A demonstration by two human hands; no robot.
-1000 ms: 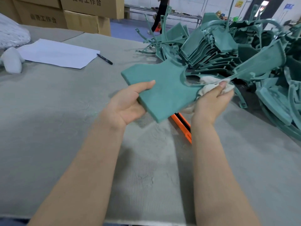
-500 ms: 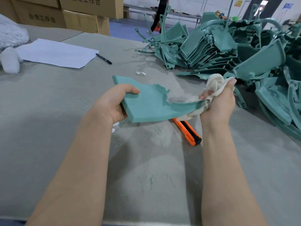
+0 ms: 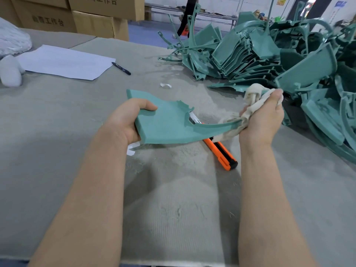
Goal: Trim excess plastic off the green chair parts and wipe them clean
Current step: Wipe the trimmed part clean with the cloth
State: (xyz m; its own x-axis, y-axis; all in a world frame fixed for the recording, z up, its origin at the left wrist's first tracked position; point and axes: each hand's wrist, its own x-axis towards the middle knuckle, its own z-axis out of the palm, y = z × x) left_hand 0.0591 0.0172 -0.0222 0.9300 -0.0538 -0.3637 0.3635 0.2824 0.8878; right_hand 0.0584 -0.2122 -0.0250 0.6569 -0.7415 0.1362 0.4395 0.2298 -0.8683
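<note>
I hold a flat green chair part (image 3: 165, 124) nearly level above the table. My left hand (image 3: 125, 122) grips its wide left end, thumb on top. My right hand (image 3: 264, 116) grips a crumpled off-white cloth (image 3: 252, 97) wrapped around the part's narrow right tip. An orange utility knife (image 3: 221, 154) lies on the table under the part, its front end hidden by the part. A large heap of green chair parts (image 3: 269, 54) fills the far right of the table.
The grey felt table (image 3: 173, 209) carries plastic dust and shavings near the middle. A white sheet of paper (image 3: 65, 62) and a black pen (image 3: 121, 68) lie far left. Cardboard boxes (image 3: 100, 18) stand behind. A white bundle (image 3: 11, 45) sits at the left edge.
The green part has tipped from upright to nearly flat and come lower. My right hand with the cloth has slid out along the narrow arm to its tip. The knife shows more.
</note>
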